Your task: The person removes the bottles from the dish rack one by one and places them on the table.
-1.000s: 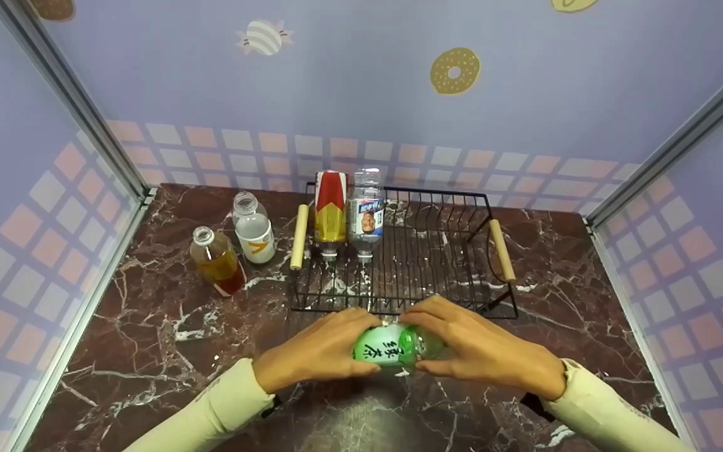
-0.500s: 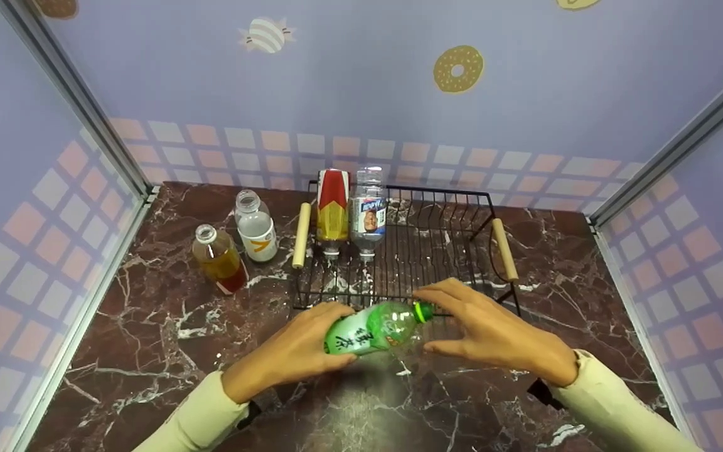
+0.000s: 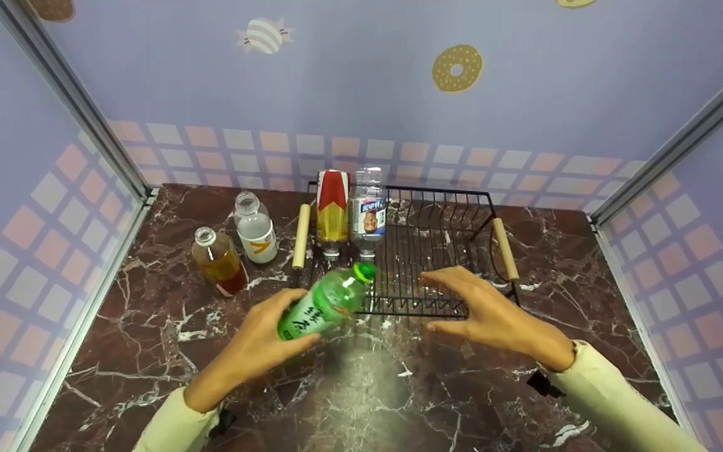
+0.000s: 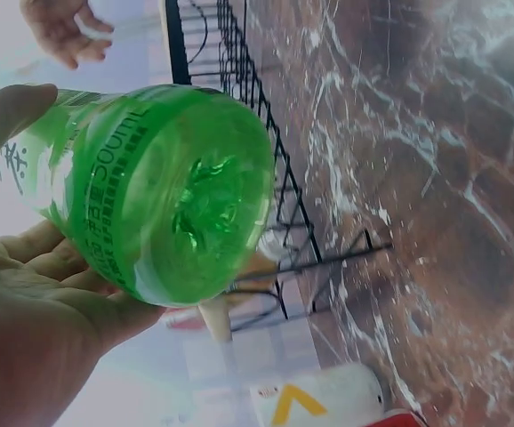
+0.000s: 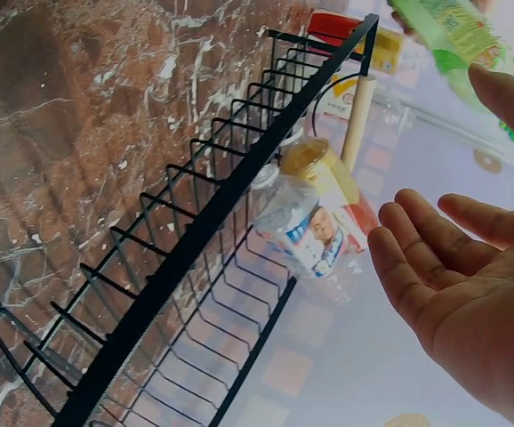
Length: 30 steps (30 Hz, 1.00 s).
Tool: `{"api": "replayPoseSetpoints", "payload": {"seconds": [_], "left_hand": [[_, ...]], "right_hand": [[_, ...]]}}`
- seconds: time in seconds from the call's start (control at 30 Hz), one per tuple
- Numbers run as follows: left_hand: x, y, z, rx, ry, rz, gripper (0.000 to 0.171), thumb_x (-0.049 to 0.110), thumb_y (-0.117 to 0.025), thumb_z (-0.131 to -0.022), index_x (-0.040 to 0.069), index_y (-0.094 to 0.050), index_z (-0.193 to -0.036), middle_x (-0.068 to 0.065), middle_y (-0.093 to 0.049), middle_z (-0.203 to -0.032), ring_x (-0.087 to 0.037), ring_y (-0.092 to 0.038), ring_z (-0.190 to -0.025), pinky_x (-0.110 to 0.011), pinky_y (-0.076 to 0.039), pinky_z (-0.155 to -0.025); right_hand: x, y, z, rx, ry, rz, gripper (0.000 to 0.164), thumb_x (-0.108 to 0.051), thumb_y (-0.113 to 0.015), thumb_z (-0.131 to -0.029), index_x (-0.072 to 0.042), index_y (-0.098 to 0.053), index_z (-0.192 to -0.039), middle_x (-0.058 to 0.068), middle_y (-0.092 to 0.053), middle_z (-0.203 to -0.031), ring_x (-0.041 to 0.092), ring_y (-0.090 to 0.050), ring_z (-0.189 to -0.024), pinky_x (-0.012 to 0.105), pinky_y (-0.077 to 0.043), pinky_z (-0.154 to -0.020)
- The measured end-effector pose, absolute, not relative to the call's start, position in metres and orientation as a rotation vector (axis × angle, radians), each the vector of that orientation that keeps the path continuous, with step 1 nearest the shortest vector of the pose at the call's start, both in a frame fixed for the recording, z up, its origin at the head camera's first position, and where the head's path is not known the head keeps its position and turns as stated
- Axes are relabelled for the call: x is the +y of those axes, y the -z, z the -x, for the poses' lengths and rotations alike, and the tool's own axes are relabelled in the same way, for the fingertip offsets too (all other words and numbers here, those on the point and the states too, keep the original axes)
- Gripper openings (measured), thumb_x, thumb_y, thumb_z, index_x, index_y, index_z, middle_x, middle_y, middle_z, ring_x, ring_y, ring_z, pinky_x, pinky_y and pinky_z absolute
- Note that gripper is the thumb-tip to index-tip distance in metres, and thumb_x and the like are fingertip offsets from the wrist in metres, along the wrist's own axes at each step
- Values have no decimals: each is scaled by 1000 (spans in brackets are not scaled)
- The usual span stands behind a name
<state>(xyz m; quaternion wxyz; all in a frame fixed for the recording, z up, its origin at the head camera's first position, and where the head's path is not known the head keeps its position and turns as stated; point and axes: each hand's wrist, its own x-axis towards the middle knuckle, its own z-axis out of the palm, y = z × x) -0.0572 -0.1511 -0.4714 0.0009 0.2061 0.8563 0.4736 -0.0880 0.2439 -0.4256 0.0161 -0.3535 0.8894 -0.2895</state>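
Observation:
A green plastic tea bottle with a green cap is gripped near its base by my left hand. It tilts in the air at the front left of the black wire rack, cap toward the rack. In the left wrist view, thumb and fingers curl round the bottle, its bottom facing the camera. Nothing is in my right hand, whose fingers are extended at the rack's front right. Inside the rack lean a red-and-yellow bottle and a clear bottle with a face on its label, necks down.
Left of the rack stand a clear uncapped bottle with a white label and an uncapped bottle with amber contents or tint. The rack has wooden handles, one on the right. Patterned walls enclose the marble-look tabletop.
Both hands were at the green bottle a second ago. The right hand has released it and stays at the right. The left hand has carried it leftward, turning its cap up toward the rack.

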Motion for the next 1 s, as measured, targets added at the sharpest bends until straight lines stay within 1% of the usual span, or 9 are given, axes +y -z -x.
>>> {"api": "replayPoseSetpoints", "payload": {"seconds": [0.17, 0.23, 0.4, 0.47, 0.63, 0.73, 0.8, 0.9, 1.0], "left_hand": [[-164, 471, 57, 2732, -1573, -535, 65, 10, -97, -83, -1, -66, -139, -12, -75, -121, -24, -71, -102, -37, -64, -86], [-168, 472, 57, 2738, -1598, -495, 66, 9, -97, -82, -1, -66, -139, -13, -75, -121, -28, -72, -104, -40, -66, -88], [-177, 476, 55, 2730, -1673, -412, 67, 9, -97, -83, -2, -65, -140, -17, -74, -125, -36, -74, -111, -47, -67, -93], [-182, 479, 54, 2737, -1695, -384, 66, 9, -97, -84, -2, -65, -141, -18, -75, -125, -35, -74, -111, -47, -67, -93], [-194, 487, 52, 2780, -1737, -320, 66, 6, -95, -86, -3, -63, -142, -19, -76, -123, -33, -75, -108, -39, -65, -91], [-202, 492, 52, 2784, -1791, -281, 66, 4, -94, -86, -4, -62, -143, -22, -74, -127, -38, -75, -112, -32, -63, -93], [-206, 497, 52, 2787, -1833, -263, 66, 2, -94, -86, -5, -60, -143, -24, -73, -130, -42, -73, -116, -26, -61, -96], [-211, 504, 53, 2796, -1890, -228, 68, -2, -93, -86, -7, -58, -144, -25, -69, -136, -43, -69, -123, -18, -55, -103], [-215, 512, 53, 2789, -1950, -168, 70, -6, -91, -85, -10, -55, -145, -27, -65, -140, -35, -65, -130, -13, -48, -110]], "right_hand": [[247, 433, 94, 2778, 966, 1071, 77, -28, -92, -91, 0, -57, -154, 20, -63, -150, 39, -63, -134, 61, -53, -115], [248, 435, 97, 2775, 990, 1042, 77, -26, -92, -91, 0, -57, -154, 21, -62, -151, 41, -63, -135, 62, -53, -115], [248, 440, 103, 2766, 1035, 976, 77, -26, -92, -91, 0, -58, -154, 22, -61, -154, 42, -61, -138, 62, -51, -117], [249, 441, 106, 2761, 1051, 954, 76, -27, -92, -91, -1, -58, -154, 21, -60, -155, 41, -61, -139, 61, -51, -118], [252, 446, 111, 2749, 1100, 896, 75, -25, -92, -91, -2, -59, -154, 18, -60, -156, 41, -59, -141, 62, -49, -119], [253, 450, 115, 2755, 1120, 878, 73, -25, -92, -92, -1, -60, -153, 18, -60, -156, 41, -60, -140, 63, -49, -118], [254, 452, 118, 2760, 1130, 873, 73, -25, -92, -92, -1, -60, -153, 18, -61, -154, 42, -61, -139, 63, -51, -117], [255, 455, 122, 2764, 1139, 855, 73, -25, -92, -92, -1, -60, -152, 17, -63, -153, 41, -62, -139, 62, -51, -117], [256, 456, 124, 2758, 1143, 833, 73, -25, -93, -91, -1, -61, -152, 16, -63, -153, 40, -61, -140, 61, -50, -118]]}}
